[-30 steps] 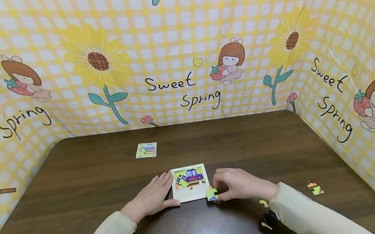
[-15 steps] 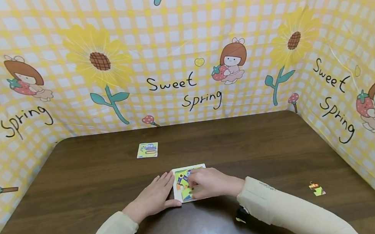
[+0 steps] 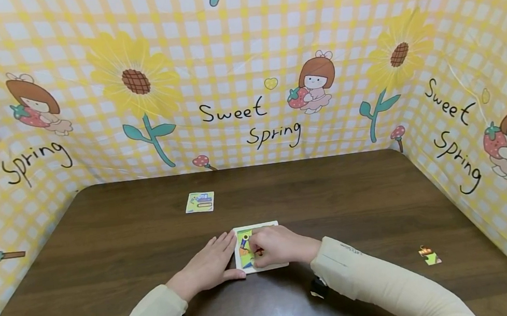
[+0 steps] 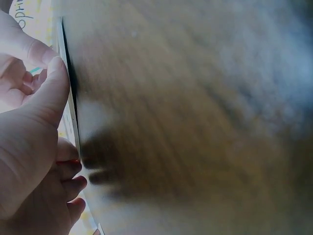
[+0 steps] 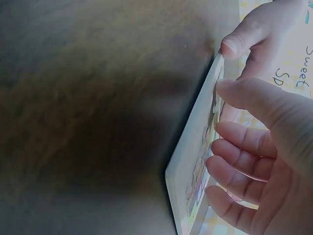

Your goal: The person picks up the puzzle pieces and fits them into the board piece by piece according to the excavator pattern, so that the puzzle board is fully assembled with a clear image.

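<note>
A white puzzle tray [image 3: 273, 267] lies on the table, partly filled with a digger picture. My left hand [image 3: 207, 267] rests along its left side, fingers extended, thumb at the front left corner. My right hand [image 3: 275, 247] reaches over the tray and pinches a green puzzle piece [image 3: 248, 262] with a blue corner, down at the tray's front left. In the right wrist view, the thumb [image 5: 244, 95] and curled fingers are against the tray's picture side. The right hand hides most of the picture.
A small picture card [image 3: 199, 202] of the digger lies farther back on the table. Toward the right sit loose puzzle pieces [image 3: 429, 255], orange and green. A yellow checked cloth [image 3: 235, 76] surrounds the table's back and sides.
My right hand has carried the green puzzle piece leftward, from beside the tray's right edge to its front left corner, and lowered it there. The left hand stays in place.
</note>
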Motion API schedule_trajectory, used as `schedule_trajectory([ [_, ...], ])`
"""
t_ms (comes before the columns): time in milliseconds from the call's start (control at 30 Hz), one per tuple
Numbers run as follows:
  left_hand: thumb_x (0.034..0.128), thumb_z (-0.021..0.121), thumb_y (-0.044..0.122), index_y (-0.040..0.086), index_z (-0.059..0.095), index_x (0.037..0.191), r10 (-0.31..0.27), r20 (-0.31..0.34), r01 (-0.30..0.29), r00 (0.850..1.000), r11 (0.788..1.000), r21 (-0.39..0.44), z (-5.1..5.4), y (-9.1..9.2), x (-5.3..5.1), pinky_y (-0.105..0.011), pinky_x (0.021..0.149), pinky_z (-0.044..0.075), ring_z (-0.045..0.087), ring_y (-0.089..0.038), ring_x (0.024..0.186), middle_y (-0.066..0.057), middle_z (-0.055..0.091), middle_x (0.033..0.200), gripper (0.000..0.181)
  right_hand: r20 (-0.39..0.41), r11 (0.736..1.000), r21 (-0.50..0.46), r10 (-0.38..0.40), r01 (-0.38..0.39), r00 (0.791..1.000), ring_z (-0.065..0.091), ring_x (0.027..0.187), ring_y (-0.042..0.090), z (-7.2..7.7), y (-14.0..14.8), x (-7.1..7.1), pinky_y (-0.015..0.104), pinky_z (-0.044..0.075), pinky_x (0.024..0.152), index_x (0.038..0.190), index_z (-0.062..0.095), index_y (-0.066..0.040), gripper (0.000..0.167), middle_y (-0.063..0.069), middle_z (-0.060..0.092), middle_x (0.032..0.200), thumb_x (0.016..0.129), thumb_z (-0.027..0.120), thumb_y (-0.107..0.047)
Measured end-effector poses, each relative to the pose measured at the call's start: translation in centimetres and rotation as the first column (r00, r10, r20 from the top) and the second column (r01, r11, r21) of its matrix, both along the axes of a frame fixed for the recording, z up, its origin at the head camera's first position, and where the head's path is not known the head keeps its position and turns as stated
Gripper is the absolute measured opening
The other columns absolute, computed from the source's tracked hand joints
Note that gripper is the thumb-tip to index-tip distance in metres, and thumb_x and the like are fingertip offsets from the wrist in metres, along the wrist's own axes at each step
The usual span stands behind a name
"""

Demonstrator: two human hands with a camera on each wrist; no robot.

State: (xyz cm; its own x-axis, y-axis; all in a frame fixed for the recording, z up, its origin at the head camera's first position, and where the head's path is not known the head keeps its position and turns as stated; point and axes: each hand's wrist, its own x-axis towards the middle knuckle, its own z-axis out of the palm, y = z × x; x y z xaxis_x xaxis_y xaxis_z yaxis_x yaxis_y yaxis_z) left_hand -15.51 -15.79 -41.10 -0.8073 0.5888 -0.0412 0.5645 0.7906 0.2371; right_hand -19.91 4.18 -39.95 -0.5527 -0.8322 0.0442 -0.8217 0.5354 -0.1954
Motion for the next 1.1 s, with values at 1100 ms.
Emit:
schedule_trajectory([
  [1100,0.084,0.056,0.054,-0.013,0.035,0.134,0.001,0.013,-0.001,1.0,1.0,-0.016,-0.1,-0.03,-0.12,-0.049,0.103,0.024,0.028,-0.039,0.13,-0.028,0.031,0.141,0.086,0.002,0.994,-0.086,0.073,-0.073,0.997,0.049,0.074,0.002,-0.11,0.83,0.24,0.013,0.04,0.063,0.089,0.074,-0.014,0.01,-0.008,0.059,0.081,0.08,0.071,-0.017],
])
